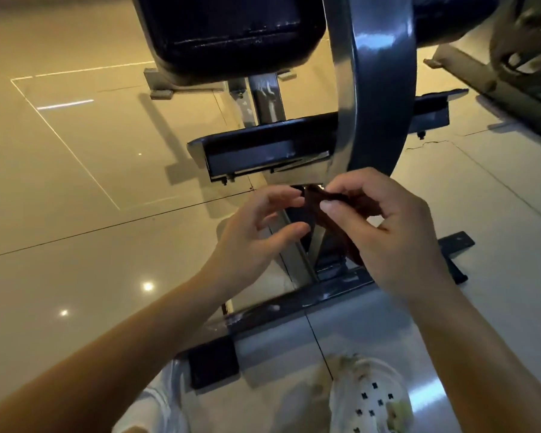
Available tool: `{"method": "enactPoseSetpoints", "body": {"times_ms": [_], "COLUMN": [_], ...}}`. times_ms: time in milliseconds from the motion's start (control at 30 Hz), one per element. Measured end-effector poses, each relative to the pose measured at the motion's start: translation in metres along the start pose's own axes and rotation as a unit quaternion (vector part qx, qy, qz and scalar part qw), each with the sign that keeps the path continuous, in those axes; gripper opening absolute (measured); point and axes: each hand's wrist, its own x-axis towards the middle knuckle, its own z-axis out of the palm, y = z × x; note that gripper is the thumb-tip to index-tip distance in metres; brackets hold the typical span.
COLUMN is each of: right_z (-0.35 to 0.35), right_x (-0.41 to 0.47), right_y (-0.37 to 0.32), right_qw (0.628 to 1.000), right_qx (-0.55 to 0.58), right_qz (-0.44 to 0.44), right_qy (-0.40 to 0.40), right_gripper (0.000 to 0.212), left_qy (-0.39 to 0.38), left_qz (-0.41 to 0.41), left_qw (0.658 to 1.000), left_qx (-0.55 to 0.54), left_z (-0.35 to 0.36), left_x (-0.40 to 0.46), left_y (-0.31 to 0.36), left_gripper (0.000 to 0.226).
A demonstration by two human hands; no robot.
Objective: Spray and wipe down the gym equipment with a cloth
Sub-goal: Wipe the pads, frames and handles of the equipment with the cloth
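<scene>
A small dark reddish-brown cloth (317,210) hangs between both hands over the base of a gym machine. My right hand (384,235) pinches its upper edge between thumb and fingers. My left hand (256,235) is just left of the cloth, its fingertips curled at the cloth's left edge. Ahead stands the machine: a grey curved upright post (378,89), a dark padded seat (228,35) above, and a lower dark pad (263,139). No spray bottle is visible.
The machine's dark base bar (294,307) crosses the glossy tiled floor (75,214) under my arms. My feet in light perforated shoes (369,398) stand at the bottom edge. Another machine's frame (512,57) sits at the upper right.
</scene>
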Motion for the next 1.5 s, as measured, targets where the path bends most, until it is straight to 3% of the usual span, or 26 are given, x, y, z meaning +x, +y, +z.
{"method": "enactPoseSetpoints", "body": {"times_ms": [100,233,400,567,667,800,900,1067,1167,1267,1400,1500], "right_z": [0.0,0.004,0.011,0.03,0.045,0.081,0.106,0.121,0.14,0.156,0.162,0.151], "right_x": [0.021,0.039,0.043,0.046,0.053,0.06,0.062,0.063,0.057,0.049,0.045,0.047], "right_y": [-0.008,-0.015,-0.015,-0.004,0.01,0.041,0.055,0.056,0.048,0.044,0.041,0.049], "right_qw": [0.998,0.998,0.999,0.995,0.987,0.978,0.972,0.958,0.958,0.951,0.942,0.941], "right_qx": [-0.039,-0.042,-0.03,0.019,-0.002,-0.033,-0.115,-0.227,-0.256,-0.299,-0.331,-0.334], "right_qz": [-0.033,-0.046,-0.01,0.054,0.012,-0.008,0.028,-0.019,0.028,-0.008,-0.054,-0.044], "right_qy": [0.033,0.016,-0.014,0.081,0.162,0.207,0.201,0.176,0.127,0.082,0.032,0.022], "right_gripper": [0.011,0.011,0.01,0.025,0.028,0.013,0.037,0.035,0.05,0.056,0.059,0.066], "left_qy": [-0.013,0.035,0.06,0.088,0.132,0.165,0.134,0.159,0.132,0.103,0.119,0.092], "left_qz": [-0.037,-0.073,-0.031,-0.005,0.097,0.235,0.253,0.257,0.197,0.153,0.12,0.098], "left_qw": [0.999,0.997,0.992,0.968,0.906,0.782,0.729,0.754,0.782,0.806,0.839,0.849], "left_qx": [-0.001,-0.007,0.105,0.235,0.39,0.553,0.622,0.583,0.577,0.562,0.518,0.511], "left_z": [-0.009,-0.024,-0.05,-0.063,-0.072,-0.079,-0.079,-0.091,-0.099,-0.108,-0.099,-0.089], "left_x": [0.007,0.011,0.009,0.011,0.024,0.055,0.065,0.068,0.074,0.069,0.041,0.025], "left_y": [0.005,-0.002,-0.003,0.007,0.021,0.023,-0.003,-0.02,-0.01,-0.005,-0.009,-0.018], "left_gripper": [0.035,0.029,0.029,0.03,0.005,0.027,0.023,0.04,0.047,0.052,0.049,0.056]}}
